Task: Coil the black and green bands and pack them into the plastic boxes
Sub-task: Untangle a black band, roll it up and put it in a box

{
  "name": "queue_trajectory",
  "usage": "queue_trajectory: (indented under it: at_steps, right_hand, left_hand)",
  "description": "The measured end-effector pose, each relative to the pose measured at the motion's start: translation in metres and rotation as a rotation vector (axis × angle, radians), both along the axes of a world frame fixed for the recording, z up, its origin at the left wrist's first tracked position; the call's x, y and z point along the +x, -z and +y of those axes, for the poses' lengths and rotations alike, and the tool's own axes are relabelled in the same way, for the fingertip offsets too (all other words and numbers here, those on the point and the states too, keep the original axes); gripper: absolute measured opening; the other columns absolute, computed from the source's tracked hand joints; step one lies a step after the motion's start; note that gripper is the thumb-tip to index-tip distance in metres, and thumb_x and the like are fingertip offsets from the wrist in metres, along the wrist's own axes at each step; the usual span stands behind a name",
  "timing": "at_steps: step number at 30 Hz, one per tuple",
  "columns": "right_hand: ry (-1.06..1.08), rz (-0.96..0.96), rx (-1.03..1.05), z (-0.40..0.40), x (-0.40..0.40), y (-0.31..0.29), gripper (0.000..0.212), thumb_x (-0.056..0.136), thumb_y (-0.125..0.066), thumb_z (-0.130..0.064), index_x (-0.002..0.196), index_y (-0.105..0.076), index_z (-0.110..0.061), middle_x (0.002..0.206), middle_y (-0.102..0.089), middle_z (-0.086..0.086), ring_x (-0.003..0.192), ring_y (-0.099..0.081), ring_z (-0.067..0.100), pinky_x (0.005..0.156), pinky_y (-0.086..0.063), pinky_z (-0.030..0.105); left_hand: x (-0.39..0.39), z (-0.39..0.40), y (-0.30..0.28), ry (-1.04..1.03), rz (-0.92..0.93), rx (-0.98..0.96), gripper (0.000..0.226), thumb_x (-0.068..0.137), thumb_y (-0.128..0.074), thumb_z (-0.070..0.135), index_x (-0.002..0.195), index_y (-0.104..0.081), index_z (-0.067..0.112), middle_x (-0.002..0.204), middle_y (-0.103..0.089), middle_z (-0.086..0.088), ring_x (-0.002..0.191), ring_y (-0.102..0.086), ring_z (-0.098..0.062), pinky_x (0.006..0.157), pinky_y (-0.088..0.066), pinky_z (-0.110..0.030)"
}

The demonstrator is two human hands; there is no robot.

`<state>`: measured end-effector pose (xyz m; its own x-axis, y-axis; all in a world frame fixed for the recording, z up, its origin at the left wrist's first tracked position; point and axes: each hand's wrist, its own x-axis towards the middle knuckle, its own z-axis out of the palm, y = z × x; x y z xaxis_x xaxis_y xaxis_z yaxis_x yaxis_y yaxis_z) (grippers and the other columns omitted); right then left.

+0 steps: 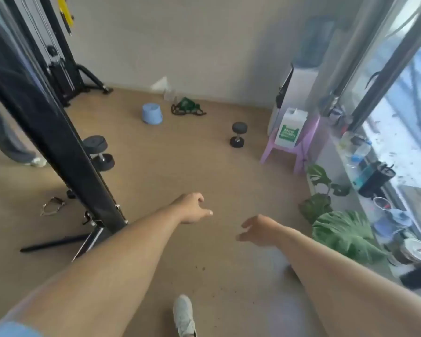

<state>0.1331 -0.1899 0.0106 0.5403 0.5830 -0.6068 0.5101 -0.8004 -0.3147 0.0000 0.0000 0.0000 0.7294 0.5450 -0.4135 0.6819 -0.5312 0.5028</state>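
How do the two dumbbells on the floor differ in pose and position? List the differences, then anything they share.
The left dumbbell lies on its side, partly hidden behind the black frame post. The right dumbbell stands on end in open floor, nearer the purple stool. The left one looks larger, though it is also nearer the camera. Both have dark round heads joined by a short metal handle.
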Motion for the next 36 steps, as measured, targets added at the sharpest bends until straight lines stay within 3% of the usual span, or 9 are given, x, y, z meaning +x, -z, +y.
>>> queue_trajectory:
  at_steps: [3,8,11,21,28,36]
  right_hand:
    - [-0.040,0.061,-0.128,0.052,0.024,0.037,0.063,0.092,-0.069,-0.046,0.146,-0.052,-0.017,0.141,-0.058,0.005,0.133,-0.053,0.026,0.105,-0.044,0.029]
    - [0.058,0.118,-0.127,0.149,0.073,0.075,0.049,0.088,-0.072,-0.047,0.131,-0.064,-0.025,0.124,-0.070,0.004,0.110,-0.067,0.022,0.089,-0.052,0.028]
    - [0.071,0.156,-0.140,0.207,0.109,0.087,0.048,0.088,-0.072,-0.047,0.129,-0.064,-0.025,0.125,-0.070,0.002,0.110,-0.067,0.021,0.086,-0.052,0.026]
    - [-0.027,0.142,-0.086,0.428,0.325,0.105,0.041,0.091,-0.070,-0.043,0.128,-0.066,-0.025,0.128,-0.068,0.001,0.115,-0.064,0.023,0.091,-0.049,0.026]
    - [-0.097,0.102,-0.045,0.597,0.474,0.071,0.035,0.093,-0.067,-0.039,0.124,-0.066,-0.024,0.119,-0.071,0.000,0.108,-0.066,0.022,0.086,-0.052,0.029]
    - [-0.348,0.036,-0.065,0.808,0.584,0.084,0.041,0.096,-0.063,-0.041,0.133,-0.060,-0.022,0.133,-0.063,0.001,0.120,-0.060,0.023,0.098,-0.049,0.032]
  left_hand:
    - [0.021,0.047,0.038,-0.042,0.070,-0.116,0.067,0.086,-0.073,0.055,0.140,-0.056,0.019,0.146,-0.055,-0.006,0.130,-0.055,-0.025,0.105,-0.043,-0.032]
    - [0.073,0.136,0.067,-0.082,0.133,-0.204,0.055,0.088,-0.070,0.053,0.133,-0.060,0.021,0.139,-0.059,-0.003,0.122,-0.059,-0.023,0.103,-0.046,-0.032]
    - [0.114,0.195,0.077,-0.089,0.172,-0.222,0.051,0.089,-0.070,0.050,0.131,-0.061,0.023,0.139,-0.060,-0.003,0.122,-0.059,-0.024,0.103,-0.047,-0.032]
    - [0.319,0.414,0.091,-0.127,0.163,-0.207,0.046,0.087,-0.076,0.043,0.125,-0.066,0.018,0.133,-0.066,-0.004,0.121,-0.061,-0.022,0.102,-0.046,-0.027]
    - [0.432,0.572,0.063,-0.242,0.133,-0.176,0.046,0.090,-0.073,0.042,0.129,-0.063,0.019,0.134,-0.065,-0.002,0.120,-0.062,-0.022,0.101,-0.047,-0.028]
    - [0.538,0.757,0.089,-0.381,0.032,-0.216,0.044,0.090,-0.073,0.036,0.128,-0.065,0.017,0.133,-0.067,-0.003,0.119,-0.063,-0.022,0.098,-0.048,-0.028]
